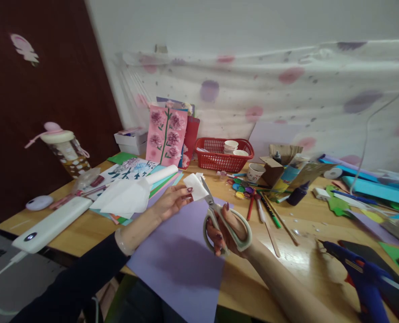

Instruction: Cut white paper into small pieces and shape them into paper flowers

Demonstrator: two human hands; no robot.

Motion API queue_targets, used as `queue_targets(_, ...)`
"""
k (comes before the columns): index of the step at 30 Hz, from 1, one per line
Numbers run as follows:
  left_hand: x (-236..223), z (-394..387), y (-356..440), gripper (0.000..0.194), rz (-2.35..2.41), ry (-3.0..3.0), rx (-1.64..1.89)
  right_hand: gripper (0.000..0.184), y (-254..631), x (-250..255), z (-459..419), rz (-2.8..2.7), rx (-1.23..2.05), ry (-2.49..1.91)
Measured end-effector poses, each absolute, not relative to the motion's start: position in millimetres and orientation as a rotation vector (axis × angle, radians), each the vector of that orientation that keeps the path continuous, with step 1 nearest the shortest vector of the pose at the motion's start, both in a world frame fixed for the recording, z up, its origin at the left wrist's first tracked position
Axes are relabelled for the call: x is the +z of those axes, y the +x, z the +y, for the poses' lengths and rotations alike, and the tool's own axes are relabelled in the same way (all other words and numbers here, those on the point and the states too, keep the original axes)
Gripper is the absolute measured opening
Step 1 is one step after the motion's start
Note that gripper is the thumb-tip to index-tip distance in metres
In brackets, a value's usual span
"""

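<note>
My left hand (173,200) pinches a small folded piece of white paper (195,186) above the table. My right hand (226,231) has its fingers through the grey-green handles of a pair of scissors (219,213), whose blades point up and left into the edge of the white paper. Both hands hover over a large lilac sheet (179,255) lying on the wooden table (296,260).
A blue glue gun (361,273) lies at the right. Pens and brushes (266,213), a paint palette (241,189), a red basket (219,154) with cups, a pink flower card (165,134), white tissue (125,197), a power bank (49,224) and a bottle (64,150) surround the sheet.
</note>
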State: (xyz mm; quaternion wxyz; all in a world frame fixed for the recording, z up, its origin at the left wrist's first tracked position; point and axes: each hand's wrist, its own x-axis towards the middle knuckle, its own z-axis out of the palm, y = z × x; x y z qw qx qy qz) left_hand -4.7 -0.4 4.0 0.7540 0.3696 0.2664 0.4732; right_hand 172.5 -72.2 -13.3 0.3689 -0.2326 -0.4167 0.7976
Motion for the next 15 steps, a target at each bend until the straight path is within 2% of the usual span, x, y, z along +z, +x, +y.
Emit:
queue_targets(6, 0.8, 2.9, -6.4, 0.012, 0.582, 0.847, 1.016, 0.068, 173.3, -19.3, -67.1, -1.114, 2.064, -0.714)
queue_targets(15, -3.9, -5.2, 1.7, 0.018, 0.584, 0.946, 0.979, 0.061, 171.3, -11.4, -74.4, -1.081, 2.046, -0.493)
